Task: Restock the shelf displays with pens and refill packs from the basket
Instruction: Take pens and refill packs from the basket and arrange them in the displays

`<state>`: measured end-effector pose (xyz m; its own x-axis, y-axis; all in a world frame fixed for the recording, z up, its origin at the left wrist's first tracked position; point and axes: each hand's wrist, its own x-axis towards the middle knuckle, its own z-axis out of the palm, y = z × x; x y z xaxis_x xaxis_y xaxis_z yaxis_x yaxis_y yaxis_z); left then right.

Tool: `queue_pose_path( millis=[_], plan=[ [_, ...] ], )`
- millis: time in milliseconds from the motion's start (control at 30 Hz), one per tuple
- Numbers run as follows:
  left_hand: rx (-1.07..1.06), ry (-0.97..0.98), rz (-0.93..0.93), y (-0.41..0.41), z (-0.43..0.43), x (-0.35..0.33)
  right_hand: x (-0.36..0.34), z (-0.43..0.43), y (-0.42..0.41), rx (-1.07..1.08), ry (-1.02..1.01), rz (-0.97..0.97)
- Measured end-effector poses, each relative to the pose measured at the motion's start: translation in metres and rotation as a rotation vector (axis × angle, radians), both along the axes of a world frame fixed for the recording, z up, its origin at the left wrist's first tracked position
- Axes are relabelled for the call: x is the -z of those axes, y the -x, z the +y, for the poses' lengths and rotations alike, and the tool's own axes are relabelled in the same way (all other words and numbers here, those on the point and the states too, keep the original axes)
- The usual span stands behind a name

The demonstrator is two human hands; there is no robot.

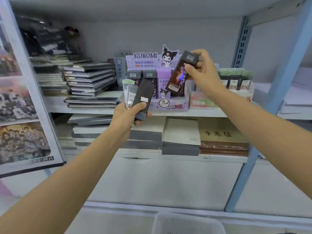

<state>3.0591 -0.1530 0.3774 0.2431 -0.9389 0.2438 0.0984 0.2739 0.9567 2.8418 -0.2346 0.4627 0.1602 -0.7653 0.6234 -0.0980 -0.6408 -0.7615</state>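
Observation:
My right hand grips a dark refill box by its grey cap, tilted, just in front of the right side of the purple Kuromi display on the middle shelf. My left hand holds a dark grey refill box together with a clear green-topped refill pack, in front of the display's left side. Several grey-capped and purple boxes stand upright inside the display. A white basket shows its rim at the bottom edge.
A green display of refill packs stands to the right of the Kuromi one. Stacks of notebooks fill the shelf's left part and the shelf below. A blue shelf upright rises at right. A photo board leans at left.

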Motion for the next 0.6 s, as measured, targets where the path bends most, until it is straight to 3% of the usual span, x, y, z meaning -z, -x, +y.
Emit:
queue_pose_path(
  millis=[333,600],
  plan=[
    [-0.006,0.046,0.025,0.001,-0.017,0.001,0.000,-0.023,0.003,0.235,0.192,0.402],
    [-0.007,0.025,0.022,0.004,-0.020,0.000,-0.013,-0.028,0.005,0.213,0.242,0.745]
  ],
)
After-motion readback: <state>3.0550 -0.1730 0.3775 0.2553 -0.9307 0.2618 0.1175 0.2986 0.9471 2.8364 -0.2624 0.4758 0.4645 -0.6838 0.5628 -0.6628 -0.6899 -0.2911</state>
